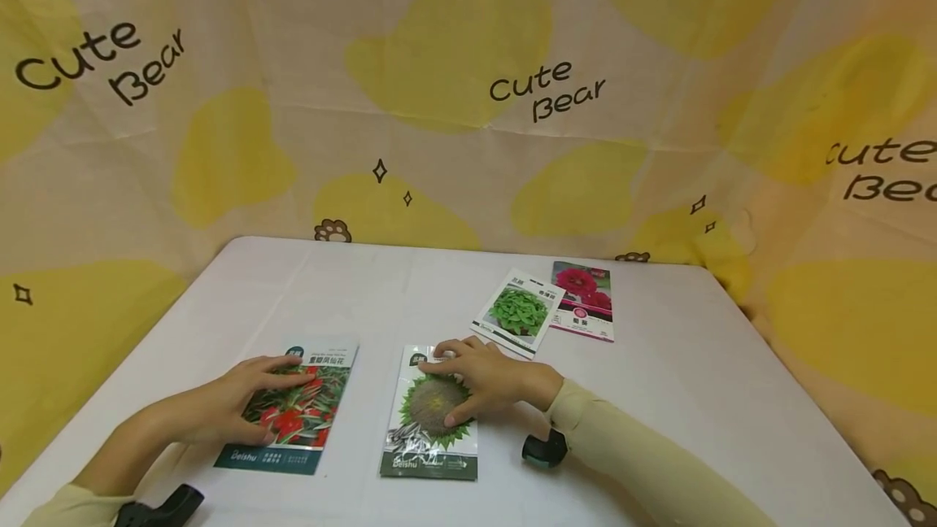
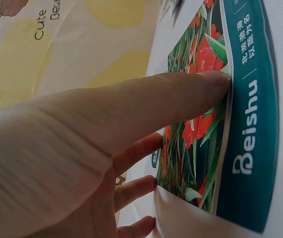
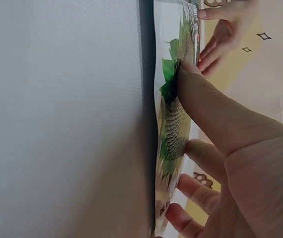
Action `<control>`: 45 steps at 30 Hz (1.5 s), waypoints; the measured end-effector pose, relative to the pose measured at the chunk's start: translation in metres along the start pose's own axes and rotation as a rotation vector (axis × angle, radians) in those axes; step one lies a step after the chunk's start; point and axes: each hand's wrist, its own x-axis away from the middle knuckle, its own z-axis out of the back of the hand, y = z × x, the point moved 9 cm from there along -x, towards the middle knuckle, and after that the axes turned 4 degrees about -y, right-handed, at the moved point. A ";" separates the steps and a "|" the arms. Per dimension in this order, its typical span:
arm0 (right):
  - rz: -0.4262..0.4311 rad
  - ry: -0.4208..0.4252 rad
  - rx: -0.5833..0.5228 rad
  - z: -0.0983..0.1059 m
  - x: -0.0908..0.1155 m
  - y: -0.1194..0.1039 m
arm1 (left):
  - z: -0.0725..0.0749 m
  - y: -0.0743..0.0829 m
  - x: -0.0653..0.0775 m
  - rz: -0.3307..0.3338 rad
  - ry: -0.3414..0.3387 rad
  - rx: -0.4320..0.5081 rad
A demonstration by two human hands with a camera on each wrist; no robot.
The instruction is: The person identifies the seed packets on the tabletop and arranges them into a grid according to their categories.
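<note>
In the head view my left hand (image 1: 227,401) rests on a seed packet (image 1: 293,413) with red flowers and a teal band reading "Beishu". Its thumb (image 2: 181,96) presses near the band in the left wrist view, and the other fingers touch the packet's side and the white surface. To the right, my right hand (image 1: 490,376) lies over a seed packet (image 1: 428,437) picturing a large, green-edged sunflower head. In the right wrist view that thumb (image 3: 193,82) and the fingertips touch the packet's face. Both packets lie on the table, side by side and apart.
Farther back on the white table (image 1: 659,397), a packet with green leaves (image 1: 518,311) overlaps a packet with magenta flowers (image 1: 581,299). A yellow-patterned "Cute Bear" cloth (image 1: 454,47) hangs behind the table and along its sides. Dark devices sit at both wrists.
</note>
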 end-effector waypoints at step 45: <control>-0.024 -0.010 0.073 -0.003 -0.016 -0.015 | -0.002 -0.003 -0.001 0.008 0.005 0.011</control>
